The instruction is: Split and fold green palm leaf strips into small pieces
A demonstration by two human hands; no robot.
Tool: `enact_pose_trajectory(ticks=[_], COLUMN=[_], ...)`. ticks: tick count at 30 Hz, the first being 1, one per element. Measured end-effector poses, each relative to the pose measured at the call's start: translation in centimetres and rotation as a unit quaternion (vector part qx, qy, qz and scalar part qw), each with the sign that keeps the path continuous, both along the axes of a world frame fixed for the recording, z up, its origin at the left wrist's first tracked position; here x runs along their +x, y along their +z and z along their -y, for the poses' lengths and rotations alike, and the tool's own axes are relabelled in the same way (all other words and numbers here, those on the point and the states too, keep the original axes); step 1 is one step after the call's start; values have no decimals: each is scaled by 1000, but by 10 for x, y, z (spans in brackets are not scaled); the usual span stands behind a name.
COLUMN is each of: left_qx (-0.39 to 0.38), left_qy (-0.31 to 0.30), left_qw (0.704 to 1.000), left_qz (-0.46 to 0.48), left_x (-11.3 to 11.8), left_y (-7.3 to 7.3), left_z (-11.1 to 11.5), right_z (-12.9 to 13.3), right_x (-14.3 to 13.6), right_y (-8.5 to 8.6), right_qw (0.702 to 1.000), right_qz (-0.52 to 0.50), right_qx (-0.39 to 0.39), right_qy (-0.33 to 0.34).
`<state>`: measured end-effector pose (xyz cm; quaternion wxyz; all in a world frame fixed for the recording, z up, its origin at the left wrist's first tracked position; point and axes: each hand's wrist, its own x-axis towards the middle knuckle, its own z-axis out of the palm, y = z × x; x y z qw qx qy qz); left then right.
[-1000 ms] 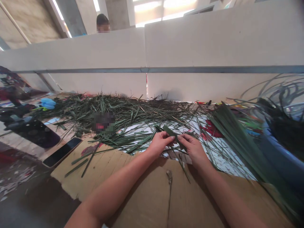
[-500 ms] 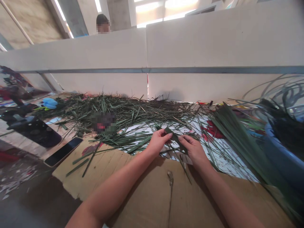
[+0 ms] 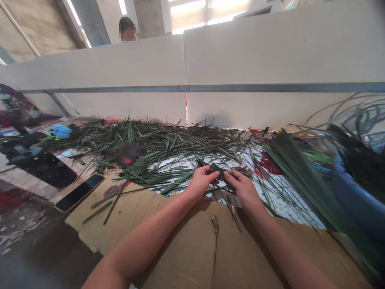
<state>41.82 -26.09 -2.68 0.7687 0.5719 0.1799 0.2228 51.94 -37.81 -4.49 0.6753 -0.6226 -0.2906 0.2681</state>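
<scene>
Between my two hands is a small dark green woven leaf piece (image 3: pixel 221 173), held in front of my body. My left hand (image 3: pixel 202 181) pinches its left end between thumb and fingers. On the right end, my right hand (image 3: pixel 243 185) is closed in a pinch, thumb and fingertips close to the left thumb. Thin leaf strips hang below the right hand over the cardboard (image 3: pixel 192 241). Beyond the hands lies a long heap of cut green leaf strips (image 3: pixel 162 140) on white, stained sheeting.
A phone (image 3: pixel 80 193) and a dark bottle (image 3: pixel 45 164) lie at the left. A blue tub (image 3: pixel 355 184) stands at the right, beside long green leaves (image 3: pixel 300 172). A white partition (image 3: pixel 270 52) crosses behind; a person's head (image 3: pixel 127 29) shows above it.
The hands have come slightly closer together around the leaf piece, and its upper end looks more folded over. The whole view has shifted a little.
</scene>
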Motion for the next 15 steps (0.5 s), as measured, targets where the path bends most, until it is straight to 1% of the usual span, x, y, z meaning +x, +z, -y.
enact_pose_trajectory(ticks=[5,11,15], left_qx=[0,-12,0], left_qy=[-7,56,38], left_qw=[1000,998,999], left_qz=[-3,10,11], left_x=[-1,-1,-1], left_y=[2,6,4], left_z=[0,-5,-7], right_z=[0,1,1], right_x=[-1,-4,-6], right_y=[-1,5,7], right_qw=[1000,1000,1000], right_qz=[-11,-7,-25], right_qx=[0,-3,-10], right_qy=[-6,-13,8])
